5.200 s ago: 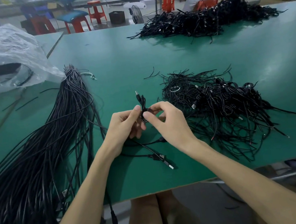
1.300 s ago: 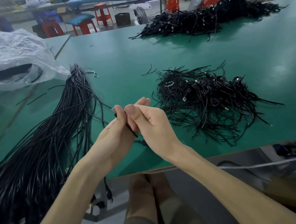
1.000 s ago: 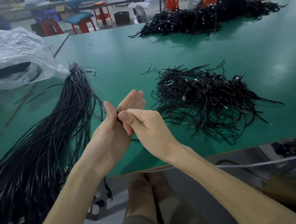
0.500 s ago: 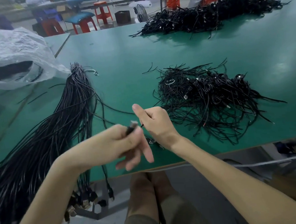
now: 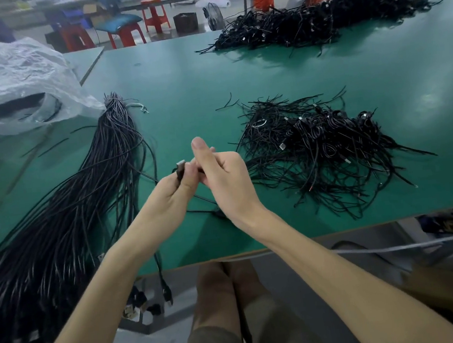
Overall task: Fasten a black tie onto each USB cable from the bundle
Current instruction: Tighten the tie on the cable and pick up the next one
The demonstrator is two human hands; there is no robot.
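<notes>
1. My left hand (image 5: pixel 176 188) pinches the metal-tipped plug (image 5: pixel 181 166) of one USB cable (image 5: pixel 148 178) between thumb and fingers, and the plug stands out above them. My right hand (image 5: pixel 222 178) is closed with the thumb raised and touches the left one. Its fingers are turned away from the camera, so I cannot tell if they grasp the cable or nothing.
2. From the pinch the cable goes left toward the bundle (image 5: pixel 79 202) in the lower left of the frame. Another stretch passes under my hands to a dark connector (image 5: pixel 219 213) lying on the green table (image 5: pixel 184 92), near its front edge.
3. Half a second ago my hands were apart, the left one lower with the plug. Now they have come together in the centre of the frame. About five seconds ago a folded cable was between my fingers; it is no longer there.
4. I judge that a new cable is at the beginning of its cycle. It is not yet folded, and I see no black tie on it. The pile of tied cables (image 5: pixel 314 149) lies at centre right, apart from my hands.
5. I can read no brand, label or writing anywhere. The plastic bag (image 5: pixel 11 78) at upper left, the far heap of cables (image 5: pixel 316 24) at upper right and the red stools (image 5: pixel 155 15) at the top show none.
</notes>
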